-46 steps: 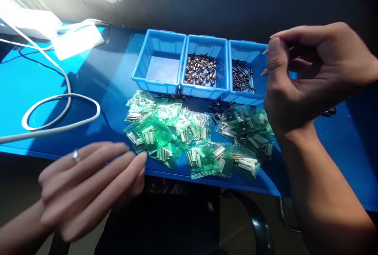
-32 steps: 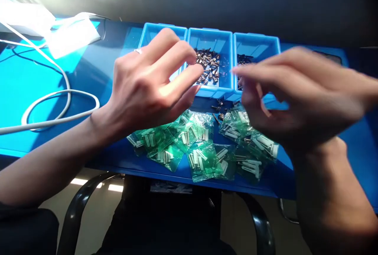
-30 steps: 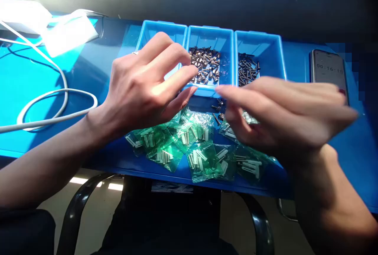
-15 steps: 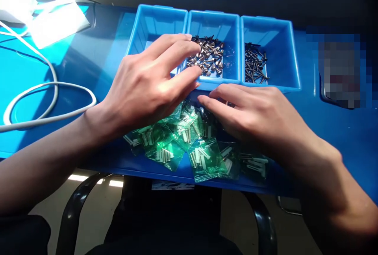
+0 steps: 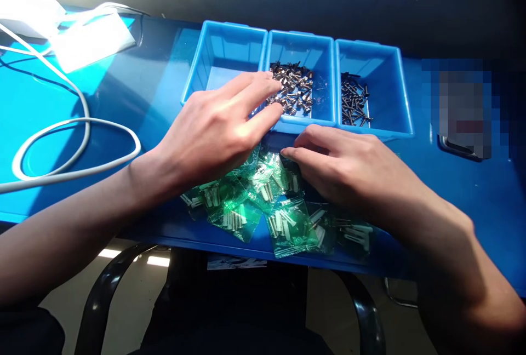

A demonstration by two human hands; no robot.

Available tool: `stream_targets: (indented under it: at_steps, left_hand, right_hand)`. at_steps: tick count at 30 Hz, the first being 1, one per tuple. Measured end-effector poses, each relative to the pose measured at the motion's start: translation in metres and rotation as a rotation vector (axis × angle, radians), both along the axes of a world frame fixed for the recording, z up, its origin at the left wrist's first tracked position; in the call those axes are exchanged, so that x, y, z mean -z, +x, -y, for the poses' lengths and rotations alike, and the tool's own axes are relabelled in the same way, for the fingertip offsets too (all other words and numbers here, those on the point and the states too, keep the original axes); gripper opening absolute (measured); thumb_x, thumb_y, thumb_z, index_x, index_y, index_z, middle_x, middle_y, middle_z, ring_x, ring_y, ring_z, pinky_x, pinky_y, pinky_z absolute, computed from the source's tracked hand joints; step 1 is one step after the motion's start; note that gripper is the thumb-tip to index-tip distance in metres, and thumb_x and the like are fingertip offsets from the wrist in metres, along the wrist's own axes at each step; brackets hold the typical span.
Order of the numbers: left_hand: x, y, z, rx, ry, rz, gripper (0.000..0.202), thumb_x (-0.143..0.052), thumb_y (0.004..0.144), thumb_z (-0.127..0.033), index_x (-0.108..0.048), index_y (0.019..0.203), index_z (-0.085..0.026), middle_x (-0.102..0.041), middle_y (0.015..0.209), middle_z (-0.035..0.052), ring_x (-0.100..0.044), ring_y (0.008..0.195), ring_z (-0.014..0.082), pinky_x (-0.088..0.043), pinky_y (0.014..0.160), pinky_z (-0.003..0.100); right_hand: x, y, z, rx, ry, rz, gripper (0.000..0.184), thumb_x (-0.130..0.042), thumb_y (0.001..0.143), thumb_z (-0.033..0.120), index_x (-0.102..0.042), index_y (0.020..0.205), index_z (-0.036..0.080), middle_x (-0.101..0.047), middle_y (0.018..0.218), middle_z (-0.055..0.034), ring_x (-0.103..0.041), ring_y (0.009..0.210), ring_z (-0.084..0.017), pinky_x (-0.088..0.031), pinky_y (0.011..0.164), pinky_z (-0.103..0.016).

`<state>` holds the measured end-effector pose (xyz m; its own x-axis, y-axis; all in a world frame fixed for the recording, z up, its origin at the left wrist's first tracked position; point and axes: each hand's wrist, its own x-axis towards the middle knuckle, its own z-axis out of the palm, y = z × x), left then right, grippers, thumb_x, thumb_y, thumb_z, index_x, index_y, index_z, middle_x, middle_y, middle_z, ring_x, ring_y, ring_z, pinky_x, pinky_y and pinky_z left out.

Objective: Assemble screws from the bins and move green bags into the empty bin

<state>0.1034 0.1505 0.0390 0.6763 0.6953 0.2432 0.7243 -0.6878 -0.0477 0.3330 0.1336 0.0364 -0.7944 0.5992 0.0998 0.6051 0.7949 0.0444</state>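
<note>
My left hand [image 5: 217,127] lies palm down over the left part of a pile of small green plastic bags [image 5: 263,201] that hold pale pins. Its fingers stretch toward the front wall of the middle blue bin [image 5: 324,48]. My right hand [image 5: 349,166] rests palm down on the right part of the same pile, fingertips close to the left hand's. Neither hand visibly grips anything. The bags under both palms are hidden.
Three blue bins stand in a row on the blue table [image 5: 135,97]: the left bin [image 5: 222,43] bare, the middle one with silvery screws [image 5: 291,89], the right bin [image 5: 394,97] with dark screws [image 5: 353,104]. A white cable [image 5: 78,125] loops at the left. A chair frame [image 5: 98,300] shows below.
Both hands came down from the air onto the bag pile. Over the last half second they barely moved; the view shifted slightly.
</note>
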Motion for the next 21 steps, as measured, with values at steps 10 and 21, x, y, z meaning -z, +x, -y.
stream_targets:
  at_steps: [10,21]
  left_hand:
    - [0.007,-0.006,-0.005,0.149,0.300,0.024,0.031,-0.036,0.095,-0.020,-0.055,0.117,-0.011,-0.060,0.124,0.0119,-0.060,0.118,0.0259,-0.060,0.073,0.032]
    - [0.007,-0.009,-0.009,0.140,0.305,-0.004,0.031,-0.035,0.094,-0.019,-0.056,0.116,-0.015,-0.061,0.123,0.0081,-0.060,0.118,0.0246,-0.059,0.070,0.032]
  right_hand:
    - [-0.008,-0.007,0.005,-0.003,0.226,-0.390,0.018,-0.065,0.080,0.010,-0.072,0.096,0.018,-0.064,0.089,-0.0037,-0.056,0.079,-0.012,-0.046,0.064,-0.025]
    - [0.046,0.025,0.090,0.094,-0.050,-0.465,0.038,-0.059,0.087,0.035,-0.061,0.122,0.022,-0.067,0.097,-0.0061,-0.064,0.092,-0.019,-0.057,0.078,-0.034]
